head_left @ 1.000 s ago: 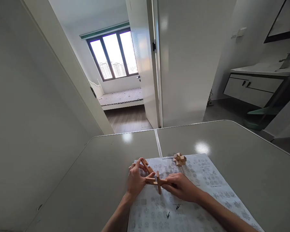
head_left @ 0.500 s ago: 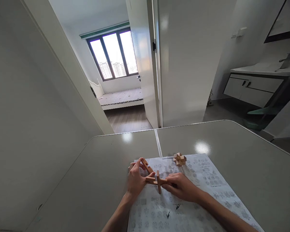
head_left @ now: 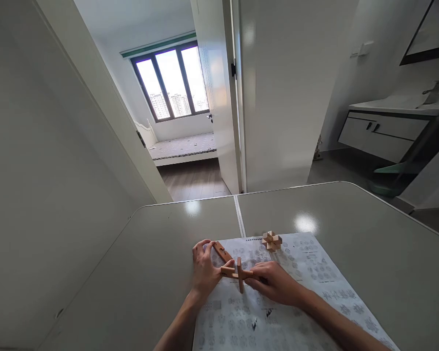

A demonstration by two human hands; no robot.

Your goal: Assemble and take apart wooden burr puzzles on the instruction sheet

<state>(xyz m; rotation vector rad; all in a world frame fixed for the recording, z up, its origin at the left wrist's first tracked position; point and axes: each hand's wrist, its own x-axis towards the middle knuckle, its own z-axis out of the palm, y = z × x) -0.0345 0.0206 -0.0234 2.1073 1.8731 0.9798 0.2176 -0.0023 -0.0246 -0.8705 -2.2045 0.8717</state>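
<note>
My left hand [head_left: 204, 268] is curled around a notched wooden bar [head_left: 223, 251], index finger at the upper end and thumb by the lower end. Two wooden puzzle pieces crossed together [head_left: 239, 274] are just right of that thumb, one piece upright and the other lying sideways. My right hand [head_left: 274, 282] pinches the right end of this cross. The left end of the cross lies against or very near my left thumb; exact contact is unclear. Both hands are low over the printed paper sheet [head_left: 237, 312].
An assembled wooden burr puzzle [head_left: 271, 241] stands near the sheet's far edge. The sheet lies on a glossy table [head_left: 161, 263] with a seam across it. Beyond are an open door [head_left: 219, 97], a bed [head_left: 185, 146] and a washbasin cabinet [head_left: 384, 131].
The notched bar has turned slightly, showing more of its broad face, and my left fingers have shifted a little left. The crossed pieces and my right hand are almost still.
</note>
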